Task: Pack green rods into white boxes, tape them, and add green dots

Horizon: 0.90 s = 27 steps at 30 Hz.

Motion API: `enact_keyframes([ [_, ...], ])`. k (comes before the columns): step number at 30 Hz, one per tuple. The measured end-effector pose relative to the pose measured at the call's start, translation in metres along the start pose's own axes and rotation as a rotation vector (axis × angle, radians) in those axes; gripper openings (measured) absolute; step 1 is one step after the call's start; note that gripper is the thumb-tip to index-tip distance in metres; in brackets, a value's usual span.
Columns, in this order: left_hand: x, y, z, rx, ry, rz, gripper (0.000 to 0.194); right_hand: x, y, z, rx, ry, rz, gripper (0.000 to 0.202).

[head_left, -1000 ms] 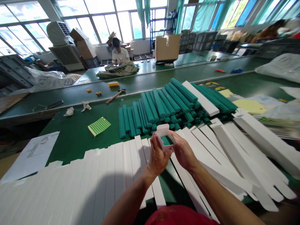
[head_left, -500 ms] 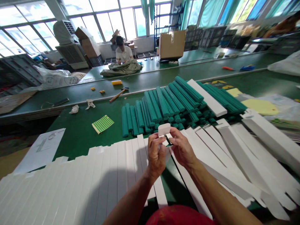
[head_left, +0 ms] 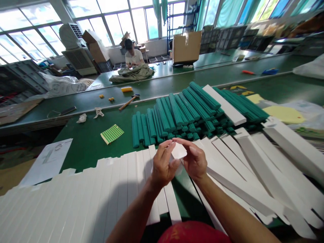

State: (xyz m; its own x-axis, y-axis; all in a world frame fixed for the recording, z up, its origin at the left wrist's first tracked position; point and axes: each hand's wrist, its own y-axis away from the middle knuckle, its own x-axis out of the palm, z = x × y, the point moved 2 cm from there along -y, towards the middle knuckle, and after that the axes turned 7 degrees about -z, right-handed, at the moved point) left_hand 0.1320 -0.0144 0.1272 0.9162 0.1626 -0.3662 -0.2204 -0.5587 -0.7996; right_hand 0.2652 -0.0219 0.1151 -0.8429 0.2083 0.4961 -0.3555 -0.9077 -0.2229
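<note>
Folding down since half a second ago, when it stood upright, the end flap of a slim white cardboard box [head_left: 179, 152] now lies across the top opening, its pale face turned up to the camera. Left hand [head_left: 163, 163] and right hand [head_left: 196, 162] have closed in around that end with it. Left fingers are grasping the box along its left side, fingertips at the flap's far edge and thumb on the near side. Right fingers curl about the right side, the index finger reaching across to the flap's far edge; I cannot tell how firmly they press, since the palm hides their inner surfaces. The box is between both hands, over the green tabletop [head_left: 83, 148], its lower part mostly hidden.

Just beyond the hands lies a heap of dark green, ribbed rods [head_left: 177, 111], with a long white carton [head_left: 225, 105] resting among them. To the left, a row of flat white cartons [head_left: 106, 189] lies side by side; to the right, loose white cartons [head_left: 255, 162] overlap at angles. Farther left are a sheet of round green stickers [head_left: 112, 134] and a printed white paper [head_left: 48, 162]. Near the table's far edge is a wooden-handled hammer [head_left: 128, 102]. Across the benches, a person in a pale shirt [head_left: 134, 58] sits behind a rumpled olive cloth [head_left: 133, 73]
</note>
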Motion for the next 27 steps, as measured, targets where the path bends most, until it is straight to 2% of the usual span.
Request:
enact_keyframes([
  [2, -0.003, -0.003, -0.001, 0.016, -0.066, 0.016, 0.04, -0.004, 0.004, -0.001, 0.002, 0.101, 0.097, 0.042],
  [6, -0.007, -0.01, -0.003, 0.051, -0.116, 0.087, 0.046, -0.01, 0.012, -0.003, -0.065, 0.355, 0.338, 0.065],
  [8, -0.01, -0.014, -0.004, 0.044, -0.098, 0.126, 0.043, -0.01, 0.014, -0.005, -0.124, 0.423, 0.401, 0.074],
  [12, -0.018, -0.02, -0.007, 0.013, -0.103, 0.217, 0.037, -0.005, 0.016, -0.01, -0.199, 0.561, 0.37, 0.076],
  [17, -0.024, -0.029, -0.017, -0.014, -0.255, 0.358, 0.036, -0.001, 0.016, -0.012, -0.24, 0.638, 0.389, 0.078],
  [23, -0.027, -0.032, -0.025, 0.244, -0.369, 0.422, 0.037, -0.002, 0.014, -0.018, -0.199, 0.646, 0.456, 0.079],
  [27, -0.029, -0.033, -0.023, 0.303, -0.416, 0.465, 0.04, -0.001, 0.012, -0.019, -0.177, 0.628, 0.49, 0.08],
])
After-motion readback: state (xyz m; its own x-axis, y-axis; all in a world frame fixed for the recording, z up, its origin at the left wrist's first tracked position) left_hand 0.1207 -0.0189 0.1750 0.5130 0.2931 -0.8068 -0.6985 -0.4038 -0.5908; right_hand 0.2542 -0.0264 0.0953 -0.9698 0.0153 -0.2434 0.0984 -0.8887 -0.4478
